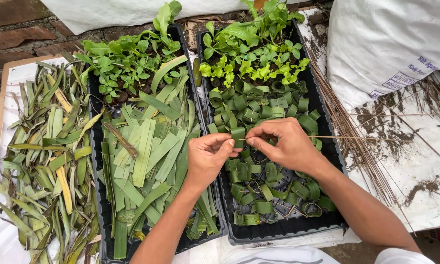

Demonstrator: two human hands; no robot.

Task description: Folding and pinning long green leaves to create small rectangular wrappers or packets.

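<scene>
Head view: a folded leaf ring (238,135) is pinched by the left hand (208,156) over the right tray (283,227) while a thin stick (342,137), gripped in the right hand's (283,144) closed fingers, should be pushed straight through the overlap.

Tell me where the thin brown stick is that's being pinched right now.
In the head view, the thin stick runs rightward from the right hand, over the right black tray of leaf rings.
</scene>
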